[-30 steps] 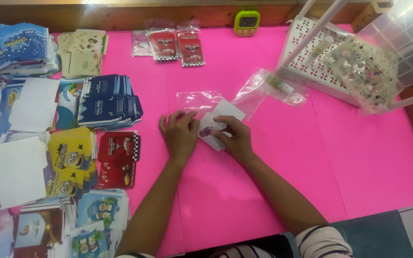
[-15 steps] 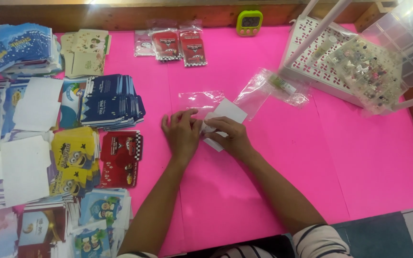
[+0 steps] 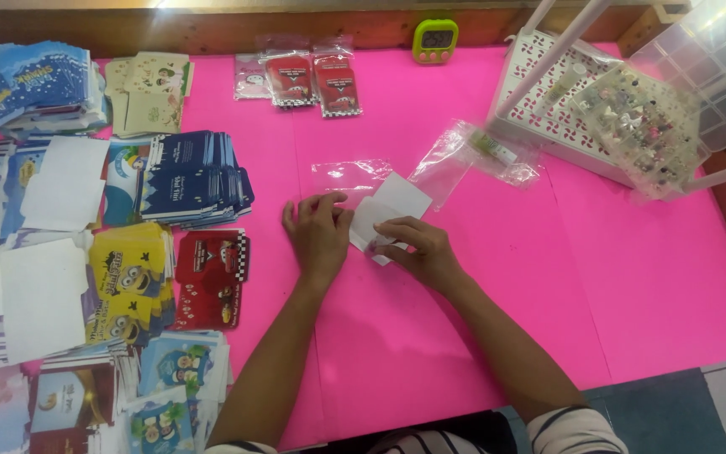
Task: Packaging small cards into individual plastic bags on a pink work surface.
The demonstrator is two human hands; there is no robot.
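1. Both hands rest on a small white folded card (image 3: 388,214) lying flat on the bright pink table mat (image 3: 464,336); the left hand (image 3: 319,235) lies palm down with fingers loosely spread over the card's left edge.
2. Pressing from the lower right, the right hand (image 3: 418,250) has curled fingertips on the card; whether it pinches an edge cannot be told, since the knuckles hide it.
3. Just above the card lies a clear flat plastic sleeve (image 3: 350,174), hard to make out against the pink.
4. Near it, to the right, sits a crumpled clear plastic bag (image 3: 472,155) with small contents too blurred to tell.
5. Stacks of printed paper packets (image 3: 186,176) crowd the left side, partly cut off by the frame edge.
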